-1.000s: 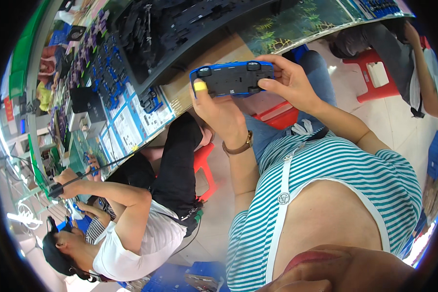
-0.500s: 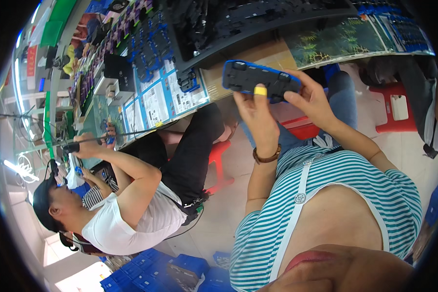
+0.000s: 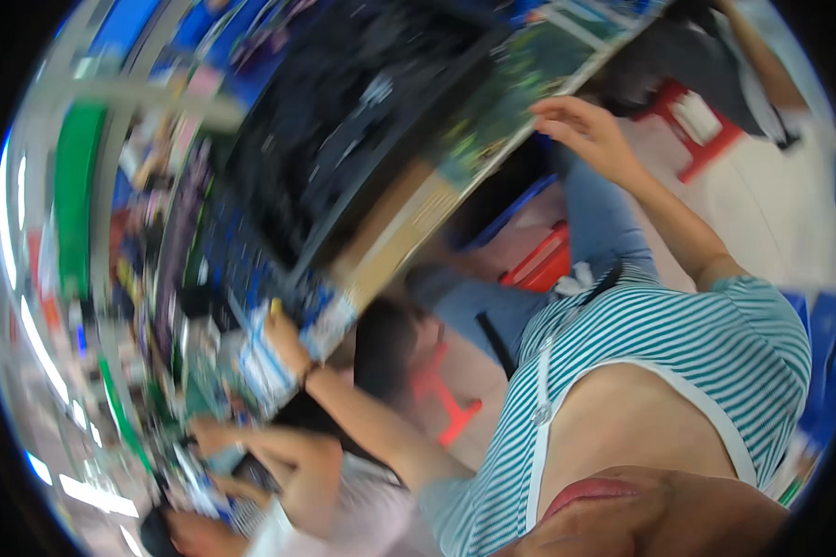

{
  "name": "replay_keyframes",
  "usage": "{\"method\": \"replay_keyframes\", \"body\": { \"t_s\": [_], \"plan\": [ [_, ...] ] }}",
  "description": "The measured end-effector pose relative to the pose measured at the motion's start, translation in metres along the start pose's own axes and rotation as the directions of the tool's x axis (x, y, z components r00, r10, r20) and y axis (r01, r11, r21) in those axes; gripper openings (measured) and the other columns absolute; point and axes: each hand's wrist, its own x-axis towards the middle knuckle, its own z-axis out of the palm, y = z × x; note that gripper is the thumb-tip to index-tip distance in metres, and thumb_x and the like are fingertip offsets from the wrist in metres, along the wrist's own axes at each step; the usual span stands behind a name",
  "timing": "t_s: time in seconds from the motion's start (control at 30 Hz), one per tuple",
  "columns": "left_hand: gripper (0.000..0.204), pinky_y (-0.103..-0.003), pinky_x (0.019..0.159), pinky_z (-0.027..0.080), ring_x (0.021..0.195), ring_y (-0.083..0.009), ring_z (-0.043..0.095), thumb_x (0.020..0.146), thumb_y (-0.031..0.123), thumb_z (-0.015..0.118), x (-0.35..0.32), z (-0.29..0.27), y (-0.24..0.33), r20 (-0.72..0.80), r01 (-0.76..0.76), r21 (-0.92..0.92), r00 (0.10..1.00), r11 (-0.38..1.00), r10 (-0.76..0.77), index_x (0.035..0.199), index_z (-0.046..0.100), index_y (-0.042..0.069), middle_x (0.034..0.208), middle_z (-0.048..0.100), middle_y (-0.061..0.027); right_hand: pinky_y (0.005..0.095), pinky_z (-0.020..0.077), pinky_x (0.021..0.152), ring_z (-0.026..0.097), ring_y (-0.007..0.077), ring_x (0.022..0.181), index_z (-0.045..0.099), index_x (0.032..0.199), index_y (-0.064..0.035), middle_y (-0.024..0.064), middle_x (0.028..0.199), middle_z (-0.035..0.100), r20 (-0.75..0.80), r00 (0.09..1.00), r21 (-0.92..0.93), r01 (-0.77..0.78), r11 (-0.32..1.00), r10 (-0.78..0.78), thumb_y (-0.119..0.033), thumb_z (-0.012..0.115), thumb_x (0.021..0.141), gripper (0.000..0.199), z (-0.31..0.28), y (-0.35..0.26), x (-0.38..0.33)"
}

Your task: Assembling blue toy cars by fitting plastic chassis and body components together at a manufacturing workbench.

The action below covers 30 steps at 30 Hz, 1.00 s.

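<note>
My left hand (image 3: 286, 342), blurred by motion, reaches far out to the left over the bench's end. Yellow tape wraps one of its fingertips. It is beside blue-and-black toy car parts (image 3: 241, 251) and white-and-blue printed sheets (image 3: 267, 371). The blur hides whether its fingers hold anything. My right hand (image 3: 585, 139) hovers by the bench's front edge with its fingers loosely stretched and nothing in them. A large black tray (image 3: 344, 227) heaped with dark parts lies on the bench between the two hands.
Cardboard (image 3: 395, 246) covers the bench edge in front of the tray. A co-worker's bent arm (image 3: 297, 455) is close below my left forearm. Red stools (image 3: 539, 265) stand under and beside the bench. Another person's arm (image 3: 762, 56) shows at the far right.
Both hands held a blue-and-black toy car before me; now they are apart. My left hand has swung left and my right hand has let go. The whole view has turned.
</note>
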Motion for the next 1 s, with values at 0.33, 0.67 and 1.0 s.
{"method": "replay_keyframes", "body": {
  "t_s": [0.33, 0.67, 1.0],
  "plan": [
    [0.046, -0.036, 0.094, 0.038, 0.105, -0.0379, 0.052, 0.093, 0.025, 0.037, -0.019, -0.011, 0.084, 0.121, 0.162, 0.022, 0.979, 0.986, -0.164, 0.116, 0.05, -0.012, 0.118, 0.053, -0.0307, 0.0359, 0.0487, 0.063, 0.06, 0.0255, 0.075, 0.056, 0.111, -0.0143, 0.0072, 0.095, 0.056, -0.489, 0.744, -0.824, -0.222, 0.522, -0.456, -0.027, 0.065, 0.079, 0.036, -0.138, 0.036, 0.045],
    [0.037, -0.035, 0.085, 0.041, 0.099, -0.0262, 0.052, 0.097, 0.021, 0.033, -0.119, -0.014, 0.236, -0.327, -0.148, -0.415, 0.945, 0.898, 0.005, 0.118, 0.049, -0.004, 0.117, 0.053, -0.0148, 0.0357, 0.047, 0.063, 0.059, 0.031, 0.071, 0.057, 0.09, -0.0077, 0.013, 0.08, 0.06, -0.352, 0.783, -0.895, -0.12, 0.431, -0.513, -0.02, 0.063, 0.083, 0.016, -0.193, 0.071, 0.059],
    [0.062, -0.047, 0.106, 0.028, 0.127, -0.0333, 0.034, 0.095, 0.051, 0.032, -0.215, 0.098, 0.351, 0.407, 0.586, -0.675, 0.802, -0.448, 0.437, 0.142, 0.024, 0.013, 0.137, 0.037, -0.0148, 0.029, 0.0442, 0.051, 0.058, 0.0175, 0.058, 0.061, 0.085, -0.0067, 0.0057, 0.068, 0.056, 0.182, 0.933, -0.514, 0.361, 0.778, -0.312, -0.018, 0.071, 0.075, 0.018, -0.014, -0.071, -0.01]
  ]
}}
